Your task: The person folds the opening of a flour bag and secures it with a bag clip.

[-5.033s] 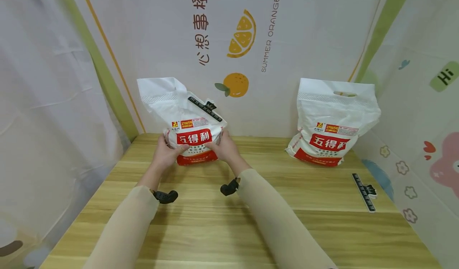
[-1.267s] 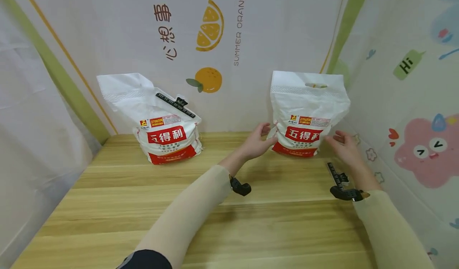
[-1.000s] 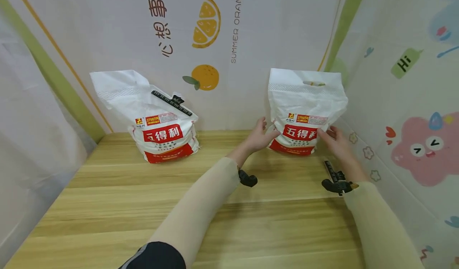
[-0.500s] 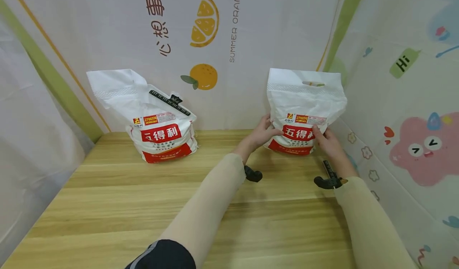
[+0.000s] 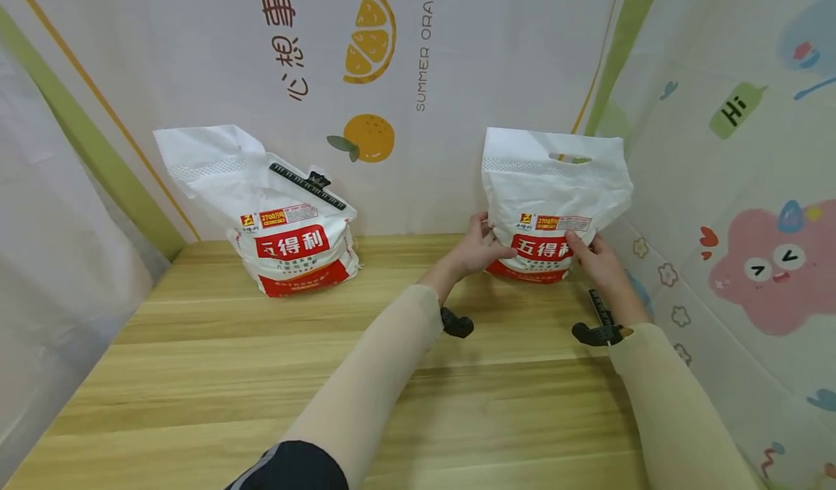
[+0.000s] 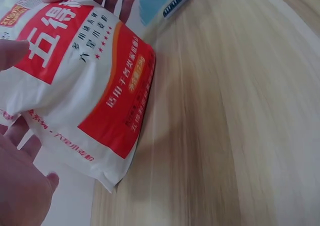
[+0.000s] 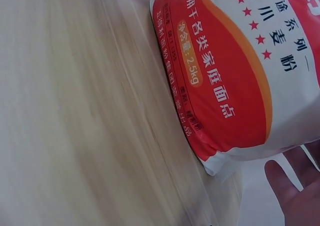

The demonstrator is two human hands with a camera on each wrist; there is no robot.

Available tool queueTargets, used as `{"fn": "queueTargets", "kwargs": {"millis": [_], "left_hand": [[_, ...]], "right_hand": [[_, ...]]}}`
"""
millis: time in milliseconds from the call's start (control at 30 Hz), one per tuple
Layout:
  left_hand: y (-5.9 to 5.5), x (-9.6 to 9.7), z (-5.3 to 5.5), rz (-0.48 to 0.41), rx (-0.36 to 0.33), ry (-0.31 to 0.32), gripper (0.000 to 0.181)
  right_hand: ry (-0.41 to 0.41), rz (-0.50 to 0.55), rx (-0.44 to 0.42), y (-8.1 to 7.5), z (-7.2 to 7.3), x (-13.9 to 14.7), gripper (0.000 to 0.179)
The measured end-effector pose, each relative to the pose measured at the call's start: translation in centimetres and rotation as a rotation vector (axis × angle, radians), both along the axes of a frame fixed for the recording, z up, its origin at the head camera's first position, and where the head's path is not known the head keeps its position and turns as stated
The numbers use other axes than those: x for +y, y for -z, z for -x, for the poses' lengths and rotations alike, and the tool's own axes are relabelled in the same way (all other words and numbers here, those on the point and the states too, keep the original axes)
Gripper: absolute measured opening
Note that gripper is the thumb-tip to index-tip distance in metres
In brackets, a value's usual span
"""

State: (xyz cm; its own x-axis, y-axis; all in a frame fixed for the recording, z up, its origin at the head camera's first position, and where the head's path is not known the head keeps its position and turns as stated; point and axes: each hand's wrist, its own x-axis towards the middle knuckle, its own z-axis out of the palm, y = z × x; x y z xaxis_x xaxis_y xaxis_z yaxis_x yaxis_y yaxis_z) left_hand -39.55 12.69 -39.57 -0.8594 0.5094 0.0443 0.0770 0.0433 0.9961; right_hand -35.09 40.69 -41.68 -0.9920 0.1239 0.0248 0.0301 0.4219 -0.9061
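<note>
A white and red flour bag (image 5: 538, 192) with a handle slot stands at the back right of the table. My left hand (image 5: 473, 252) grips its left side, the thumb on the front and the other fingers behind. On the opposite side my right hand (image 5: 601, 263) holds it the same way; those rear fingers are mostly hidden. Up close in the left wrist view, the flour bag (image 6: 100, 81) has its lower corner by the tabletop. A piano-key clip (image 5: 599, 305) lies under my right wrist, partly covered by the wrist camera.
A second flour bag (image 5: 294, 250) stands at the back left, its top folded over and pinched by another piano-key clip (image 5: 307, 184). A printed curtain (image 5: 451, 54) hangs right behind both bags, and another (image 5: 744, 258) borders the table (image 5: 261, 374) on the right.
My hands have left the left bag and moved right to the other flour bag, closing in on its sides. Lately its top has tipped slightly. The view has turned right.
</note>
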Motion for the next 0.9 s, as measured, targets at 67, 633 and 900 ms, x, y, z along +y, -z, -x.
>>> {"fn": "queueTargets", "kwargs": {"millis": [67,633,900], "left_hand": [[0.3,-0.3,0.0,0.006,0.029,0.003,0.107],[1.5,-1.8,-0.1,0.181,0.234,-0.068,0.065],[1.7,-3.2,-0.4,0.159,0.161,-0.071,0.066]], "right_hand": [[-0.004,0.0,-0.012,0.0,-0.1,-0.2,0.089],[-0.258,-0.059,-0.03,0.0,-0.9,-0.8,0.086],[-0.306,-0.098,0.025,-0.1,-0.6,-1.8,0.075]]}}
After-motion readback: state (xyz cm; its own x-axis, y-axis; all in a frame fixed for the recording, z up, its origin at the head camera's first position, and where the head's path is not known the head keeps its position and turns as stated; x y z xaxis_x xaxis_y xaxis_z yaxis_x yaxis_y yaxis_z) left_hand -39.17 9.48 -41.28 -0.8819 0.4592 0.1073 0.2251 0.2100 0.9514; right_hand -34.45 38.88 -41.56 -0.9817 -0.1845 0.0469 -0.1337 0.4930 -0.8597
